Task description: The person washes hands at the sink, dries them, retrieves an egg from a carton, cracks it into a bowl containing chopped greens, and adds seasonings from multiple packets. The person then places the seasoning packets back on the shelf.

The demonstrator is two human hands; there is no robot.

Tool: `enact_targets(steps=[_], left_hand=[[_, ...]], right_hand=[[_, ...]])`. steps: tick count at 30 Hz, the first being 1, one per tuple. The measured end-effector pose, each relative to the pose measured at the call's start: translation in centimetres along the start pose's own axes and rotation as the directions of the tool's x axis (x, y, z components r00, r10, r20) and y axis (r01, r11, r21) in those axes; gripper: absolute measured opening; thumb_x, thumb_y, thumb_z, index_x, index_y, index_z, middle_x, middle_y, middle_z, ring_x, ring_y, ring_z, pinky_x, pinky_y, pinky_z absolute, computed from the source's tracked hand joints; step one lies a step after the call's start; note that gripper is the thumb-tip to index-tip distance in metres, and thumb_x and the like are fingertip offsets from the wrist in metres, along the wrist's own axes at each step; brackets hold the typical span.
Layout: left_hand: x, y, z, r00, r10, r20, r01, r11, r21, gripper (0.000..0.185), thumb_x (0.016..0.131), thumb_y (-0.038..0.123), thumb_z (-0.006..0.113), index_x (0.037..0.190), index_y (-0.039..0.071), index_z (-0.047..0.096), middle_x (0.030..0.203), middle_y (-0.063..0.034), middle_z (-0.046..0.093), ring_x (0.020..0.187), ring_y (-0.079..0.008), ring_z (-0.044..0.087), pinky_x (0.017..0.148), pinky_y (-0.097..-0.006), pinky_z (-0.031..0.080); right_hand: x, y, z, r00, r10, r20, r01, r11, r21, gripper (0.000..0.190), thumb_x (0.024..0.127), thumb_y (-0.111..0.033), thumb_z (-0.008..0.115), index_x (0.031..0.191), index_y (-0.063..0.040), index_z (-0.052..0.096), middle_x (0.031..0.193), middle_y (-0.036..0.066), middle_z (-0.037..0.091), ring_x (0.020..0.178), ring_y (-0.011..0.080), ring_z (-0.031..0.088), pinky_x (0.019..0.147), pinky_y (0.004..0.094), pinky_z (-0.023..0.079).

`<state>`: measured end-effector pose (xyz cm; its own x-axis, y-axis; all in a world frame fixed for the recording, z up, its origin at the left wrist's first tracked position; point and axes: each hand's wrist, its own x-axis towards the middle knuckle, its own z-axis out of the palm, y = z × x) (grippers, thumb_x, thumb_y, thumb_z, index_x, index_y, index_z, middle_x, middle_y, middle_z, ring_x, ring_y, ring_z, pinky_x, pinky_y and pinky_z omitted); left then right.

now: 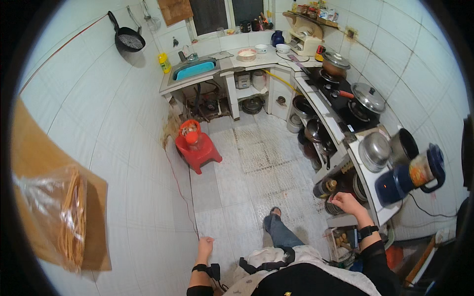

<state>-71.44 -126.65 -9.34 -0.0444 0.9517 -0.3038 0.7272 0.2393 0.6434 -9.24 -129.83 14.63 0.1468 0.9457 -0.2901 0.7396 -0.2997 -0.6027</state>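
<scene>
Low on the left, my left hand [206, 245] hangs near the tiled wall, its fingers curled in with nothing visible in them. My right hand [347, 203] hovers beside the right-hand counter [383, 218], fingers bent together and no object seen in its grasp. Close to it, under the counter, stands a dark bottle with a gold cap [324, 188]. A blue-based blender [396, 185] with orange contents in its jug stands on the counter above that hand. One foot in a dark slipper [275, 211] shows on the tiled floor [237, 192].
A red plastic stool [200, 153] bearing a red-lidded jar [192, 138] stands by the left wall. Ahead are a sink with a blue basin [195, 70] and several bowls. Along the right, a gas hob [344, 101] carries lidded pots; a crate [339, 244] sits below.
</scene>
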Motion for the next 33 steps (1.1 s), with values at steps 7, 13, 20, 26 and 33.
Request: enact_targets(steps=[7,13,20,26,33], left_hand=[[19.1,4.9,-1.1,0.99,-0.138,-0.011,0.134,0.978,-0.16,0.024,0.068,0.01,0.065,0.086,-0.004,0.06,0.1,-0.0231,0.06,0.089,-0.0335,0.059,0.075,-0.037,0.047],[32.7,12.8,-6.1,0.87,-0.435,0.231,0.391,0.895,0.213,0.041,0.07,0.006,0.065,0.109,-0.001,0.056,0.102,-0.0184,0.061,0.092,-0.0324,0.058,0.08,-0.0368,0.046],[55.3,18.0,-8.7,0.939,0.075,-0.336,-0.143,0.973,-0.183,0.036,0.075,0.004,0.062,0.111,-0.001,0.056,0.105,-0.0163,0.057,0.097,-0.0304,0.054,0.085,-0.0376,0.044],[76.6,36.3,-17.7,0.995,-0.093,-0.041,0.09,0.994,-0.069,0.038,0.082,0.0,0.055,0.119,0.0,0.046,0.113,-0.0164,0.05,0.093,-0.0301,0.054,0.084,-0.0384,0.045],[89.7,58.5,-19.8,0.938,0.306,-0.162,-0.337,0.911,-0.237,0.048,0.085,-0.001,0.049,0.131,0.006,0.037,0.131,-0.0161,0.038,0.093,-0.024,0.057,0.081,-0.0347,0.046]], right_hand=[[17.8,-3.0,-5.3,0.999,0.028,0.037,-0.028,0.999,-0.017,0.027,0.081,-0.021,0.062,0.092,0.003,0.058,0.082,0.018,0.064,0.076,0.0291,0.063,0.067,0.0397,0.048],[36.7,-10.5,-11.5,0.971,-0.238,0.02,0.239,0.965,-0.108,0.027,0.084,-0.025,0.059,0.094,0.0,0.057,0.084,0.018,0.064,0.08,0.0344,0.061,0.07,0.0401,0.048],[57.0,-18.4,-18.3,0.925,-0.281,-0.254,0.286,0.958,-0.018,0.029,0.085,-0.023,0.06,0.101,0.0,0.055,0.078,0.016,0.064,0.072,0.03,0.063,0.065,0.0369,0.049],[69.1,-21.6,-29.4,0.804,-0.086,-0.589,0.298,0.914,0.274,0.026,0.09,-0.023,0.055,0.101,0.001,0.054,0.075,0.009,0.063,0.069,0.0136,0.059,0.064,0.0288,0.048],[81.3,-17.1,-48.7,0.6,0.239,-0.763,0.318,0.804,0.502,0.031,0.092,-0.029,0.051,0.105,0.0,0.052,0.086,0.008,0.063,0.074,0.0129,0.059,0.062,0.0248,0.048]])
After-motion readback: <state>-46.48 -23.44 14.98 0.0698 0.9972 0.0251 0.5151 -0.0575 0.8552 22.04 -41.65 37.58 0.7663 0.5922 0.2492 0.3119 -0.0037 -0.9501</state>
